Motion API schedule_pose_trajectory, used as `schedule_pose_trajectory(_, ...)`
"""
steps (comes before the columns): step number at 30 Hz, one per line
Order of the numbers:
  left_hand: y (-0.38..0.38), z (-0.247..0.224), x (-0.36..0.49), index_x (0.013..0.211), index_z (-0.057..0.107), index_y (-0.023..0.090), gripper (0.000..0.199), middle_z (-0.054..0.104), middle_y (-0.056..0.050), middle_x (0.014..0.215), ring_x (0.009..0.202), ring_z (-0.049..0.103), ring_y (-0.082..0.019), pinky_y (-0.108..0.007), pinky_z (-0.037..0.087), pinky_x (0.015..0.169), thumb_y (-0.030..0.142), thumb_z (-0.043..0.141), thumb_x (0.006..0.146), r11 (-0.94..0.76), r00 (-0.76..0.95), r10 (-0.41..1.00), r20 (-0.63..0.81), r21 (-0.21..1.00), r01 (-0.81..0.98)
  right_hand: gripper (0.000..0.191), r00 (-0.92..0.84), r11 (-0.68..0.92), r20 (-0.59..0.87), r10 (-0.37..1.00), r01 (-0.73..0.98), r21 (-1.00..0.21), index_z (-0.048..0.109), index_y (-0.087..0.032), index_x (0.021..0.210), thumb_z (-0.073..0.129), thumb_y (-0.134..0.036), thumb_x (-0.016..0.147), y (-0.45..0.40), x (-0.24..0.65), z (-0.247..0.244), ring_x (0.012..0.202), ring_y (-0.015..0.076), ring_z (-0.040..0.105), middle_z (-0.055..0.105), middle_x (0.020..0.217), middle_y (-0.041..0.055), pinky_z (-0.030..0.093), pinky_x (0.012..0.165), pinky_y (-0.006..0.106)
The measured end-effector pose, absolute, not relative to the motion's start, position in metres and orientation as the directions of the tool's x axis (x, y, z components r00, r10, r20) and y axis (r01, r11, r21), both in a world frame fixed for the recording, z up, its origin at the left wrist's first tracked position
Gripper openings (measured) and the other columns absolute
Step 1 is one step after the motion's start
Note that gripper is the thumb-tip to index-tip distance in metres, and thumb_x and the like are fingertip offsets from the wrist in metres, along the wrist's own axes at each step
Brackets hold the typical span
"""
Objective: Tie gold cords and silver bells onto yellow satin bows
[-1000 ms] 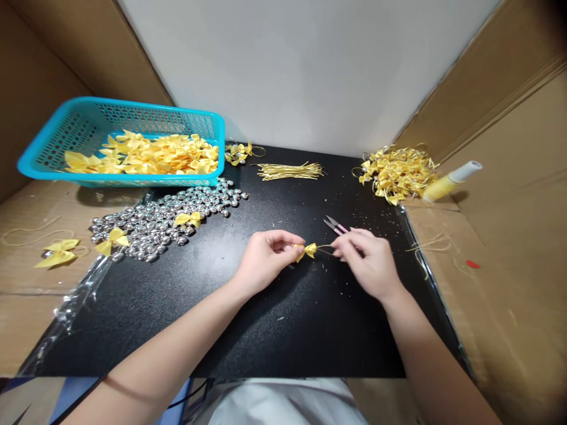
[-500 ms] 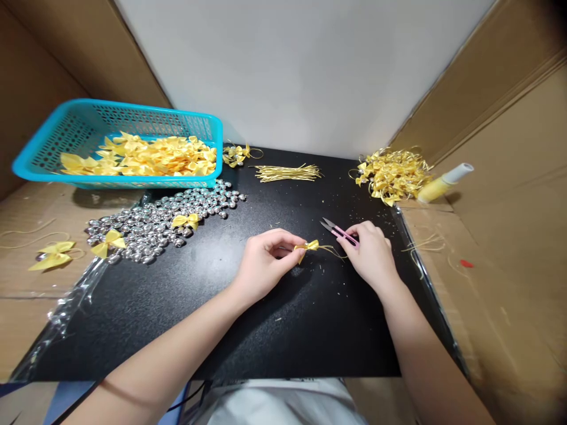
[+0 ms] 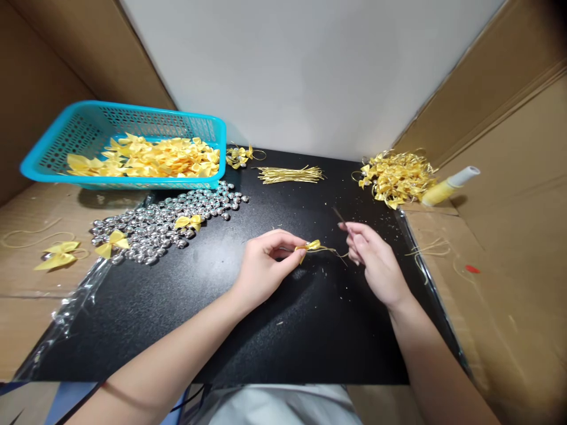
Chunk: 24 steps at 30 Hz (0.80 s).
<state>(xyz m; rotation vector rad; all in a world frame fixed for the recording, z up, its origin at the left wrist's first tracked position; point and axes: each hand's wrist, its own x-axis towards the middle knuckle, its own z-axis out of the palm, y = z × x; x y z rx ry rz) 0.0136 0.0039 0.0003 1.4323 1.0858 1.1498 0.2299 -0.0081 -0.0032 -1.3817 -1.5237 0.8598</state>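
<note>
My left grip (image 3: pixel 266 260) pinches a yellow bow (image 3: pixel 314 245), my right grip (image 3: pixel 376 262) has the snips (image 3: pixel 340 215)

Left thumb and fingers are closed on one end of the bow, just above the middle of the black bench (image 3: pixel 274 354), its gold cord (image 3: pixel 328 249) trailing toward my right fingers, which are curled shut around the snips, blades pointing away from me; I cannot tell how far those blades part. Beyond lies a bundle of gold ties (image 3: pixel 291 174), with silver beads (image 3: pixel 155 227) to the left and a heap of bows (image 3: pixel 398 177) far right
</note>
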Motion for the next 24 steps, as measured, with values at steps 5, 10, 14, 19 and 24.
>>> schedule_pose_trajectory(5,0.003,0.002,0.014,0.077,0.074,0.016,0.003,0.072,-0.004,0.083,0.073,0.068,-0.012,-0.019,0.058,0.067,0.017,0.072,0.075,-0.161,0.130,0.980,0.153,0.985,0.055,0.042,-0.118,0.137,0.090,0.989,0.477,-0.868,0.069,-0.018,0.080,0.047,-0.051,0.095,-0.018,0.219,0.010,0.059,0.0141,0.055,0.062,0.066,0.0013,0.041,0.055,0.025)
schedule_pose_trajectory(10,0.002,0.003,0.013,0.076,0.074,0.016,0.003,0.072,-0.003,0.081,0.073,0.068,-0.012,-0.019,0.057,0.066,0.019,0.072,0.076,-0.143,0.110,0.984,0.139,0.989,0.028,0.048,-0.148,0.140,0.065,0.987,0.580,-0.802,0.065,-0.016,0.067,0.047,-0.053,0.094,-0.016,0.218,0.011,0.050,0.0109,0.043,0.052,0.055,-0.0017,0.032,0.049,0.024)
schedule_pose_trajectory(14,0.003,0.005,0.013,0.075,0.073,0.016,0.004,0.071,-0.003,0.079,0.073,0.068,-0.013,-0.020,0.057,0.066,0.019,0.072,0.076,-0.118,0.088,0.989,0.117,0.993,0.016,0.049,-0.149,0.170,0.099,0.984,0.612,-0.773,0.062,-0.017,0.063,0.047,-0.052,0.094,-0.016,0.217,0.011,0.047,0.0102,0.039,0.044,0.051,-0.0035,0.030,0.048,0.024)
schedule_pose_trajectory(19,0.003,0.005,0.014,0.074,0.073,0.016,0.003,0.071,-0.003,0.080,0.073,0.067,-0.013,-0.021,0.057,0.066,0.019,0.072,0.075,-0.105,0.079,0.991,0.104,0.994,0.003,0.049,-0.157,0.198,0.126,0.979,0.620,-0.760,0.059,-0.018,0.061,0.046,-0.050,0.095,-0.016,0.216,0.012,0.047,0.0102,0.041,0.044,0.051,-0.0032,0.030,0.048,0.024)
schedule_pose_trajectory(24,0.003,0.003,0.013,0.076,0.074,0.017,0.005,0.071,-0.004,0.083,0.075,0.067,-0.014,-0.023,0.057,0.069,0.020,0.071,0.076,-0.136,0.088,0.987,0.134,0.991,0.010,0.048,-0.154,0.196,0.127,0.980,0.619,-0.760,0.059,-0.018,0.061,0.046,-0.050,0.095,-0.017,0.215,0.012,0.047,0.0102,0.041,0.045,0.051,-0.0033,0.030,0.048,0.024)
